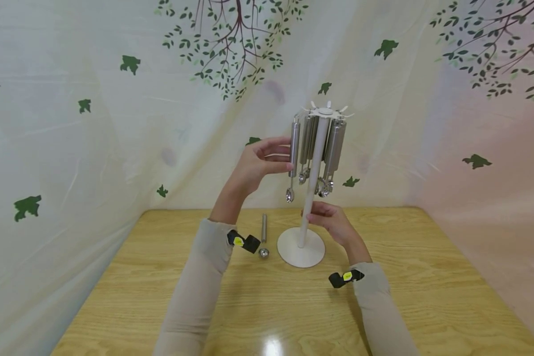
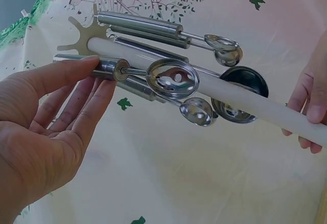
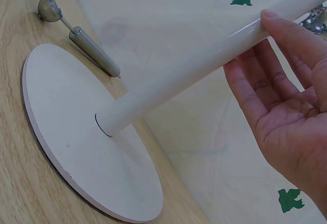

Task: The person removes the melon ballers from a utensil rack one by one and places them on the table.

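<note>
A white stand [image 1: 311,190] rises from a round base [image 1: 289,247] on the table, with several metal scoops [image 1: 335,146] hanging from its hooked top [image 1: 325,111]. My left hand [image 1: 254,165] pinches the steel handle of a melon baller [image 1: 295,143] at the left side of the stand. In the left wrist view the thumb lies on the handle, and the baller's oval bowl [image 2: 172,89] shows a small hole. Lower down, my right hand [image 1: 335,227] holds the white pole [image 3: 199,60] between thumb and fingers, a little above the base.
Another melon baller [image 1: 264,230] lies on the wooden table [image 1: 182,296], left of the base, its round bowl toward me. Behind the table hangs a pale cloth [image 1: 196,163] printed with leaves and branches. A dark, larger scoop bowl [image 2: 259,83] hangs beside the pole.
</note>
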Action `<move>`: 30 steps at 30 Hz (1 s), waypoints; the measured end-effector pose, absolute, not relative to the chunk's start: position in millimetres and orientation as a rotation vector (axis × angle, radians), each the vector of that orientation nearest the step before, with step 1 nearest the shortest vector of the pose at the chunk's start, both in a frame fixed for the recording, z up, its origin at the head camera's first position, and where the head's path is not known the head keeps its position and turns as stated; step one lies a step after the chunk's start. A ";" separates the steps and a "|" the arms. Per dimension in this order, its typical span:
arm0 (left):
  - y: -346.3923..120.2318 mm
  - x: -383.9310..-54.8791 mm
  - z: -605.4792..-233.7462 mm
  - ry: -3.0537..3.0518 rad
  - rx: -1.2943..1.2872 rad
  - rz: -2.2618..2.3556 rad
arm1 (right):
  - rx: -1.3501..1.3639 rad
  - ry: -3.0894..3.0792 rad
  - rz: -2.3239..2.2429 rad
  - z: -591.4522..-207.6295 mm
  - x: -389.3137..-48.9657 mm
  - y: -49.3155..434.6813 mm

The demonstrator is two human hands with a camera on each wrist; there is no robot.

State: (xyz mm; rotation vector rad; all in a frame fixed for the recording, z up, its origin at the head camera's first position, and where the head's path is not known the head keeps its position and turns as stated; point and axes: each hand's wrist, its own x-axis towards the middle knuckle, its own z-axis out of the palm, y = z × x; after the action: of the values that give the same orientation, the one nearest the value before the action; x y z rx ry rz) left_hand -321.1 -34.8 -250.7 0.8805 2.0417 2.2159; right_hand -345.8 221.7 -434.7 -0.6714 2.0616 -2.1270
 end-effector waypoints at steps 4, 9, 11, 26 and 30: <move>-44.6 -321.7 -261.3 2.059 0.859 2.201 | -0.675 2.053 -2.138 -435.4 -347.2 221.7; -59.6 -323.1 -280.8 2.097 0.772 2.160 | -0.672 2.056 -2.140 -435.7 -348.2 223.2; -65.9 -324.3 -290.4 2.105 0.706 2.148 | -0.666 2.054 -2.141 -435.9 -348.2 223.9; -103.3 -333.8 -363.8 2.156 0.345 2.036 | -0.647 2.102 -2.088 -436.0 -349.7 222.6; -109.1 -335.6 -380.6 2.163 0.313 2.007 | -0.640 2.105 -2.091 -436.1 -348.6 222.3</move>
State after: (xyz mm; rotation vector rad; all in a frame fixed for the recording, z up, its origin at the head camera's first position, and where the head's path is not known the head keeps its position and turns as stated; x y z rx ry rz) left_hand -335.6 -109.1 -380.6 0.3127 2.1633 2.0065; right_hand -348.6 222.3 -436.1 -0.6397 2.1048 -2.0911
